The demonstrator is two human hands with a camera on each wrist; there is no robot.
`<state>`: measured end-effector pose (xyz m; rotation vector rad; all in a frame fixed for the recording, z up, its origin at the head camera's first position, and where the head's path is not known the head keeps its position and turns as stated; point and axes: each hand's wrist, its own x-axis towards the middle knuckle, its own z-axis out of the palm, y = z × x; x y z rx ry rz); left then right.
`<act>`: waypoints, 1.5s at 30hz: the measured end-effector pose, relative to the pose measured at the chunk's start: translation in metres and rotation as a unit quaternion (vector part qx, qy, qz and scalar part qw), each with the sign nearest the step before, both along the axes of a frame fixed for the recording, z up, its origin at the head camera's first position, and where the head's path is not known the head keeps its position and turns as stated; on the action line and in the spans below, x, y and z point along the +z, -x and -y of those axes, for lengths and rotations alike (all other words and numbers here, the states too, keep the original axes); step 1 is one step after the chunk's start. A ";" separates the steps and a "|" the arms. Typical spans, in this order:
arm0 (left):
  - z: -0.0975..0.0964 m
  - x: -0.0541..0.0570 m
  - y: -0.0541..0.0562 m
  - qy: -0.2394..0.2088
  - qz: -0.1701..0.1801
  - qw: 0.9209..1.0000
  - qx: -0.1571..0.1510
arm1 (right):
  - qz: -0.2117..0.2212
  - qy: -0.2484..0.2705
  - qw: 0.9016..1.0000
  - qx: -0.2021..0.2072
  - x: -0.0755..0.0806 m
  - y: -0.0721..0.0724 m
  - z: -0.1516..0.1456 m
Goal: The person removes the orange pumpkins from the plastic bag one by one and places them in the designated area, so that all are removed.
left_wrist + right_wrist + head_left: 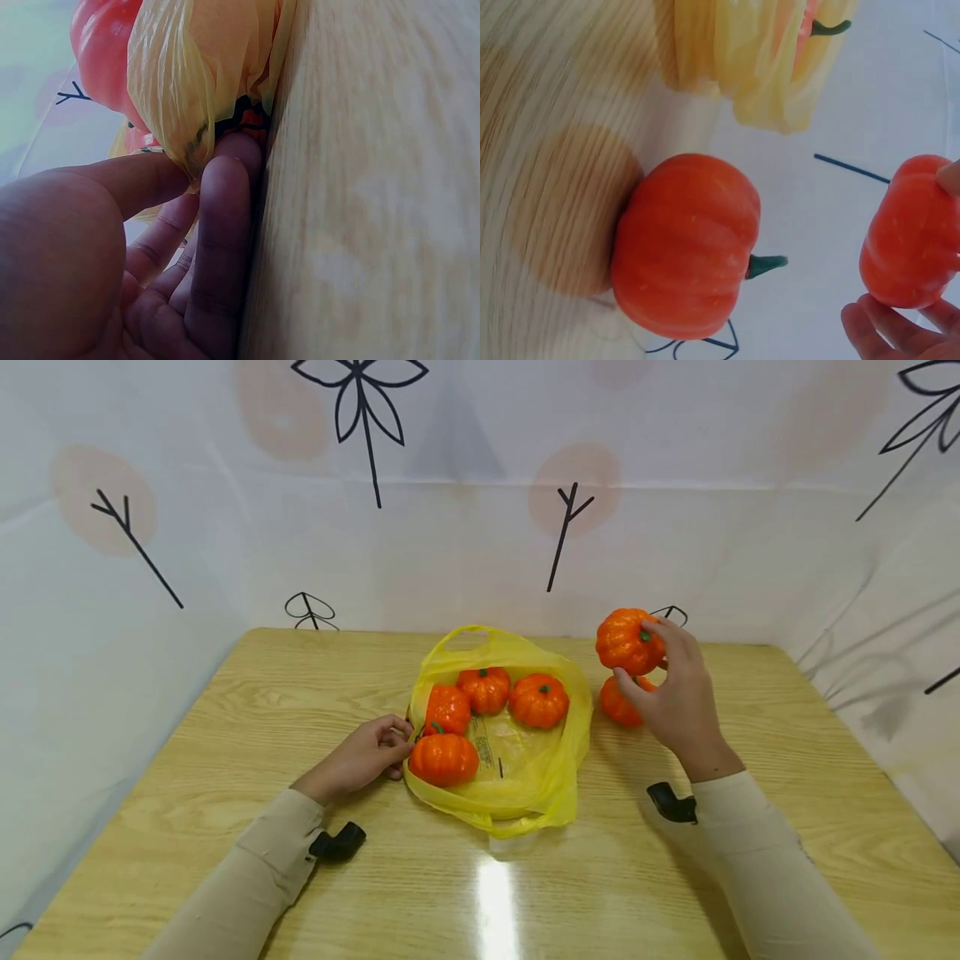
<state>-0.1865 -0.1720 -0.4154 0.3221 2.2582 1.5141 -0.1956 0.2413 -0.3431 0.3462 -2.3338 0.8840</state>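
A yellow plastic bag [566, 768] lies with its mouth spread wide on the table. Several small orange pumpkins [444, 762] with green stems sit inside it. At the bag's left side my left hand [369, 748] pinches the plastic between thumb and fingers, as the left wrist view shows close up on the bag film [169, 82]. My right hand [681, 706] holds another pumpkin [624, 642] in the air, right of the bag. Below and behind that hand, a further pumpkin [617, 703] rests on the table; the right wrist view shows this standing pumpkin [686, 247] apart from the held one.
The wooden table [300, 677] runs back to a pale cloth backdrop [465, 552] with plant drawings, and similar cloth rises on the left and right. Black wrist mounts [339, 843] sit on both sleeves.
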 end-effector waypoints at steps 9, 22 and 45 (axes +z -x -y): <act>0.000 0.000 0.001 0.003 0.002 1.000 0.004 | 0.017 0.001 1.000 -0.026 0.001 0.003 -0.010; -0.001 -0.001 0.002 0.004 0.005 1.000 0.003 | 0.055 0.017 0.996 -0.073 -0.005 0.007 -0.022; 0.000 -0.002 0.001 0.009 0.003 1.000 0.008 | 0.184 -0.019 0.976 -0.111 -0.016 0.016 -0.051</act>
